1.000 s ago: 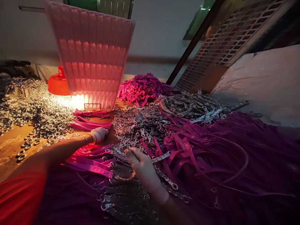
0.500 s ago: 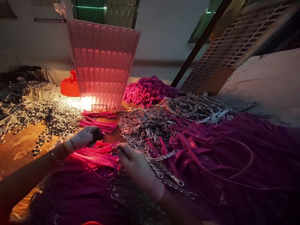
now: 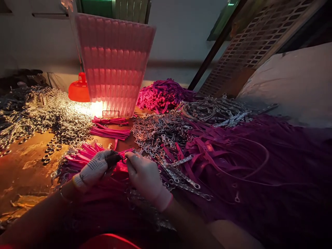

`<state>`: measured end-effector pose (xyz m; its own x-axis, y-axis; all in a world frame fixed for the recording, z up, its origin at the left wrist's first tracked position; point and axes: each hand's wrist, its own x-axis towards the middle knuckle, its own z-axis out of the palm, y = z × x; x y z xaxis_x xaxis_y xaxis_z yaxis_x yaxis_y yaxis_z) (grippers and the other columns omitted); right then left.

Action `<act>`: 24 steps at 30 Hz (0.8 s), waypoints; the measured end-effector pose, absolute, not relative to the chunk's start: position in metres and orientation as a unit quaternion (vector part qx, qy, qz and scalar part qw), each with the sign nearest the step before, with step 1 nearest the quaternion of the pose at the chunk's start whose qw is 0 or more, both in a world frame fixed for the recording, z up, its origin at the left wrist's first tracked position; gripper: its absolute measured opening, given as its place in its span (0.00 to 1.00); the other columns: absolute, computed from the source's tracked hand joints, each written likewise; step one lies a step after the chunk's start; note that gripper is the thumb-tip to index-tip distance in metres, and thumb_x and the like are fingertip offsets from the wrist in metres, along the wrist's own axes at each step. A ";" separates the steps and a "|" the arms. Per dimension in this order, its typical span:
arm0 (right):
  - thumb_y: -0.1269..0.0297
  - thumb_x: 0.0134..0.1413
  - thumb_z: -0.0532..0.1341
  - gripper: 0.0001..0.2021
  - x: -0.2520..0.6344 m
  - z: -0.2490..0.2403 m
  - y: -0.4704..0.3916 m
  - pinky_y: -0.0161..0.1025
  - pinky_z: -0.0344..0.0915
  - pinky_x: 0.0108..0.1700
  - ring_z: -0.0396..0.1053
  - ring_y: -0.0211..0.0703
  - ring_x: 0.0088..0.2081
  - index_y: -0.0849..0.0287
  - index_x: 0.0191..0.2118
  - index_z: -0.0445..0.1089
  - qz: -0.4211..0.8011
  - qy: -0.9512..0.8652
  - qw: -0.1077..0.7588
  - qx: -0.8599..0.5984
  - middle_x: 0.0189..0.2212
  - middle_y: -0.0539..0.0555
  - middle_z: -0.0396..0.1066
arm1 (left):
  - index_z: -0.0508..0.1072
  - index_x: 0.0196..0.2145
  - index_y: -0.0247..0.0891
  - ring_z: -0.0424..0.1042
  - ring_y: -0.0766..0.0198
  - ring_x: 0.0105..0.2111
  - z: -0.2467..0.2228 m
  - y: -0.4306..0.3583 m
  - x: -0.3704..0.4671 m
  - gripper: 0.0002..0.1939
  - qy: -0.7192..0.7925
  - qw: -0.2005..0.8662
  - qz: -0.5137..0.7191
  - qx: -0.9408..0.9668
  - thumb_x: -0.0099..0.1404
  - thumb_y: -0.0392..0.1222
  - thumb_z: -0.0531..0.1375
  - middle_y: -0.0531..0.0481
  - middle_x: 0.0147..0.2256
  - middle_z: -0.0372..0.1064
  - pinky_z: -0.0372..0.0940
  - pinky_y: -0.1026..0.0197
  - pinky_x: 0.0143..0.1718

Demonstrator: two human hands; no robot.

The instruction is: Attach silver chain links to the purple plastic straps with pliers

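Both gloved hands meet near the middle of the view. My left hand (image 3: 97, 167), in a dotted white glove with dark fingertips, is closed in a pinch; what it holds is too small and dark to name. My right hand (image 3: 145, 176), in a plain pale glove, pinches right beside it, at a small dark piece that I cannot make out. Pink straps (image 3: 86, 152) lie fanned out behind and left of my left hand. Beyond the hands are two bundles of pink straps (image 3: 110, 132).
Metal chains with rings (image 3: 62, 121) are heaped at the left, and more chains (image 3: 160, 133) right of centre. A red lamp (image 3: 79, 90) hangs by an upright ribbed panel (image 3: 114, 62). Purple straps (image 3: 220, 152) cover the right side; a magenta pile (image 3: 166, 95) sits behind.
My left hand has moved down and right to meet my right hand. The pink straps under the hands now lie fanned out further left. The view has tilted slightly down.
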<state>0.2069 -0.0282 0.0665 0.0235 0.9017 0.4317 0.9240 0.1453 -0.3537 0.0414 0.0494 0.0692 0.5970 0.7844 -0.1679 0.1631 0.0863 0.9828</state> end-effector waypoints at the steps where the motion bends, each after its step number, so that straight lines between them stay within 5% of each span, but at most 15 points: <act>1: 0.68 0.65 0.54 0.12 0.207 0.067 -0.030 0.36 0.59 0.38 0.73 0.43 0.36 0.57 0.47 0.73 -0.023 -0.698 0.287 -0.656 0.37 0.55 0.77 | 0.69 0.34 0.37 0.55 0.72 0.16 0.070 0.048 0.041 0.19 0.376 0.628 0.242 0.637 0.65 0.58 0.59 0.57 0.19 0.59 0.48 0.69 0.16; 9: 0.67 0.66 0.53 0.12 0.201 0.059 -0.031 0.37 0.56 0.33 0.71 0.43 0.31 0.59 0.46 0.73 -0.067 -0.708 0.244 -0.659 0.32 0.55 0.76 | 0.75 0.33 0.36 0.65 0.65 0.30 0.067 0.044 0.046 0.11 0.298 0.501 0.239 0.777 0.64 0.46 0.59 0.49 0.30 0.72 0.61 0.65 0.32; 14: 0.67 0.67 0.52 0.13 0.198 0.060 -0.027 0.38 0.61 0.37 0.73 0.46 0.37 0.60 0.51 0.70 -0.034 -0.703 0.253 -0.664 0.38 0.58 0.77 | 0.71 0.27 0.36 0.59 0.70 0.21 0.058 0.056 0.042 0.09 0.310 0.613 0.156 0.710 0.60 0.44 0.60 0.52 0.23 0.65 0.54 0.66 0.23; 19: 0.64 0.63 0.57 0.20 0.206 0.079 -0.027 0.38 0.63 0.37 0.75 0.49 0.40 0.59 0.60 0.62 0.055 -0.719 0.171 -0.671 0.42 0.58 0.77 | 0.70 0.27 0.36 0.53 0.72 0.17 0.067 0.046 0.045 0.17 0.368 0.625 0.183 0.664 0.62 0.53 0.61 0.55 0.19 0.60 0.48 0.67 0.18; 24: 0.66 0.64 0.54 0.11 0.213 0.071 -0.026 0.37 0.59 0.31 0.76 0.48 0.33 0.61 0.48 0.69 0.047 -0.738 0.093 -0.666 0.32 0.57 0.78 | 0.68 0.23 0.36 0.52 0.73 0.16 0.070 0.040 0.051 0.17 0.376 0.588 0.166 0.696 0.63 0.51 0.60 0.56 0.18 0.58 0.46 0.67 0.17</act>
